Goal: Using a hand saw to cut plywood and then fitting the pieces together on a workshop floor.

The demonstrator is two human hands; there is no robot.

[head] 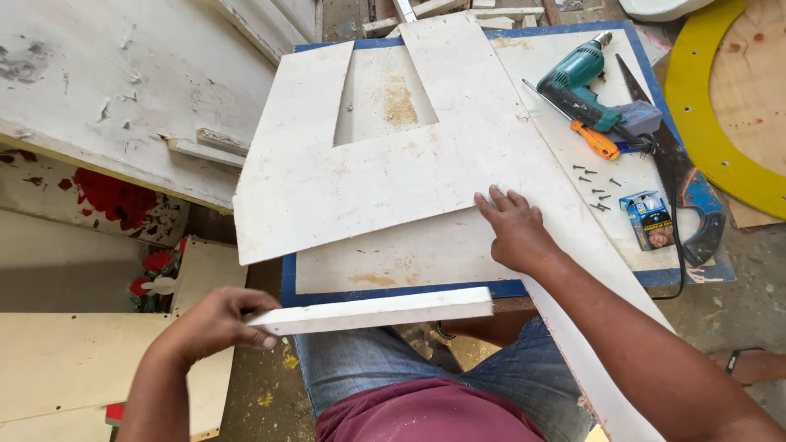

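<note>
1. The white wooden strip [372,311] is pinched at its left end by the left hand [214,323], just off the table's [288,286] near edge.
2. The right hand [514,231] is laid flat, holding nothing, on the notched white board [327,176].
3. The strip is judged stiff and light, best gripped mid-length.

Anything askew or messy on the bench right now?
Yes. The notched white panel lies skewed, overhanging the table at its left edge under the right hand. Loose screws lie scattered beside the drill. The left hand holds a white strip.
</note>
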